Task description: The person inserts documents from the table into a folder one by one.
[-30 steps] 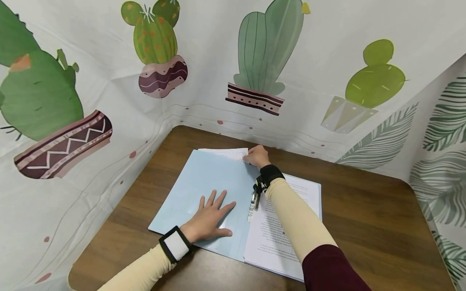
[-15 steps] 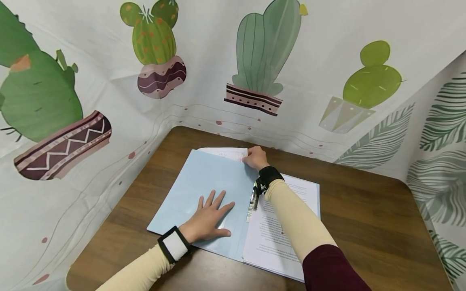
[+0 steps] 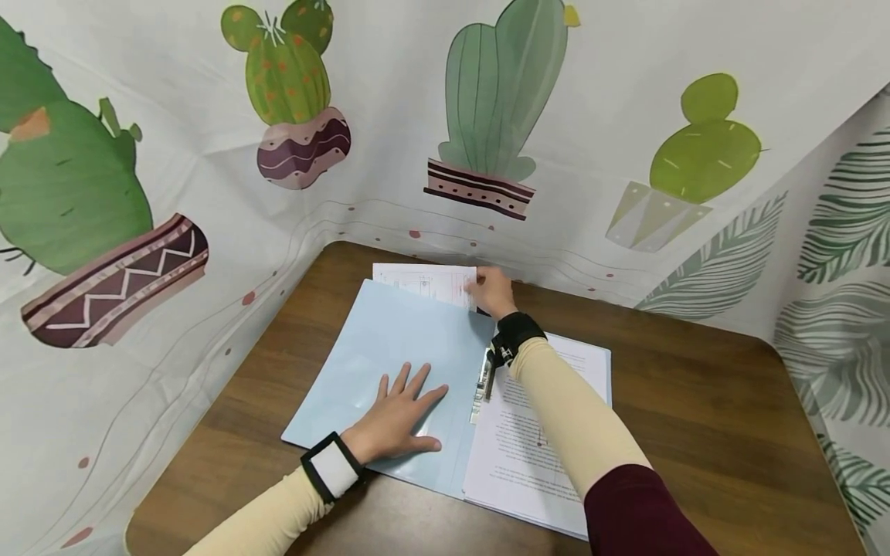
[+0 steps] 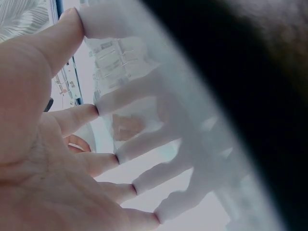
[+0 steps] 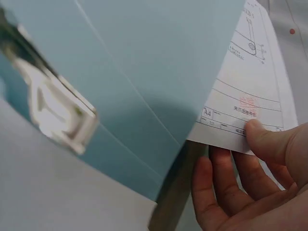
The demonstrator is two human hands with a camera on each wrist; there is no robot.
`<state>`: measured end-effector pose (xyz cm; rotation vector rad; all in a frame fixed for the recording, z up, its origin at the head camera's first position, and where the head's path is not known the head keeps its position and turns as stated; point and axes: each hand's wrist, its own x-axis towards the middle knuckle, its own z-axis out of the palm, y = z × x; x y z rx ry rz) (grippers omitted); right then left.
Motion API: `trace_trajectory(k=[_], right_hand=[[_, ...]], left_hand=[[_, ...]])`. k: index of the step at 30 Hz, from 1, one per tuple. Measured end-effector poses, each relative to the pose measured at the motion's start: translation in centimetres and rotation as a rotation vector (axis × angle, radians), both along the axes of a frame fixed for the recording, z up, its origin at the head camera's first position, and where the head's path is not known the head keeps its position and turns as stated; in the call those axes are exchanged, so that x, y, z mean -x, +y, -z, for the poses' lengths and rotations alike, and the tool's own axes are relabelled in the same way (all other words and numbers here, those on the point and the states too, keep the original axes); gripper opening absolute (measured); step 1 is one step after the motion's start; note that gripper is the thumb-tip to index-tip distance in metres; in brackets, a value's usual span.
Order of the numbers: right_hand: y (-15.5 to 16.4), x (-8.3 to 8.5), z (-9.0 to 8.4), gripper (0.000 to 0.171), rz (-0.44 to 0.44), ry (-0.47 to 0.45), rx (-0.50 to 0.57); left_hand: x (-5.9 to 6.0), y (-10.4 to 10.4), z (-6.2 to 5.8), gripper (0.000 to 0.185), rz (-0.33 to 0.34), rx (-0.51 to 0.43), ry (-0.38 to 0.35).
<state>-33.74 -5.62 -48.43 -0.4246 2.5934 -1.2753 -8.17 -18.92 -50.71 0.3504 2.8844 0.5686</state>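
The left hand lies flat to keep the blue folder from sliding, while the right hand pinches a paper with its fingers.

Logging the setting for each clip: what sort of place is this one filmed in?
Probably a small screened-off desk booth indoors, not a plain office. A wooden table is closed in by hanging cloth printed with cacti and leaves. On it lies an open blue folder with printed sheets, which suits paperwork.

Right hand pinches printed sheet corner beside blue folder, metal clip left.
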Motion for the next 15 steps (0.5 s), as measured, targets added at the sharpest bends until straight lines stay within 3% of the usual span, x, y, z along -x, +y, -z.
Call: trace_trajectory(k=[15], right_hand=[[1.0, 0.7, -3.3, 0.012, 0.016, 0.222, 0.165]], left_hand=[[0.1, 0.0, 0.3, 0.086, -0.008, 0.002, -0.012]])
